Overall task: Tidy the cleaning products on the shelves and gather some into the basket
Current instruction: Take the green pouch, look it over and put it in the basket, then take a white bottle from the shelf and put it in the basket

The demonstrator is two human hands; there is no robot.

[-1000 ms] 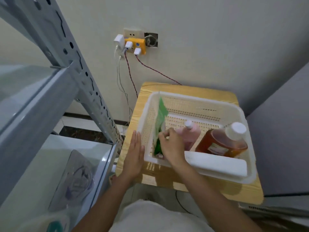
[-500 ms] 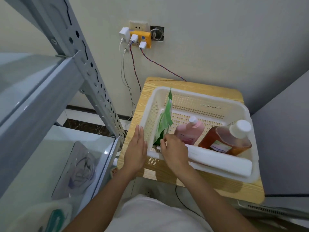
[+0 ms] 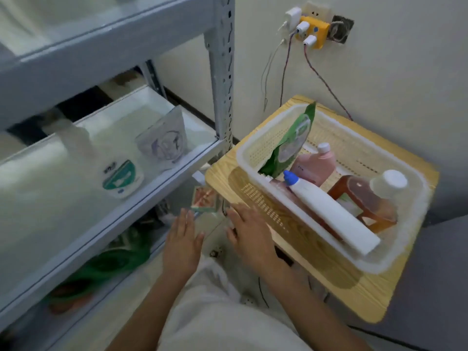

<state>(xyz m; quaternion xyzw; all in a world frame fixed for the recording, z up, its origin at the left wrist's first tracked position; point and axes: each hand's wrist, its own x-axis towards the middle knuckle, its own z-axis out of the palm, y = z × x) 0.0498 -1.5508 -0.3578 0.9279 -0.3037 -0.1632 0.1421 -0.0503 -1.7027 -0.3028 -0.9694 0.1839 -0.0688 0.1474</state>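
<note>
A white plastic basket point(image 3: 255, 158) stands on a small wooden table point(image 3: 354, 295) at the right. In it lean a green pouch point(image 3: 291, 143), a pink bottle point(image 3: 316, 164), a white bottle with a blue tip point(image 3: 329, 211) and an amber bottle with a white cap point(image 3: 367, 198). My left hand point(image 3: 181, 243) and my right hand point(image 3: 249, 233) hover open and empty in front of the table's left corner, beside the grey metal shelf unit point(image 3: 220, 72). On its glass shelf sit a pale purple pouch point(image 3: 164, 143) and a white bottle with a green label point(image 3: 119, 173).
A small red-and-green box point(image 3: 203, 198) lies low between shelf and table. Green and orange packs point(image 3: 114, 259) show blurred on the lower shelf. A yellow wall adapter point(image 3: 314, 29) with chargers and hanging cables is above the table. Grey furniture point(image 3: 430, 274) borders the right.
My right hand has let go of the green pouch and come out of the basket. Both hands have drawn back off the basket, and my view has swung left towards the shelves.
</note>
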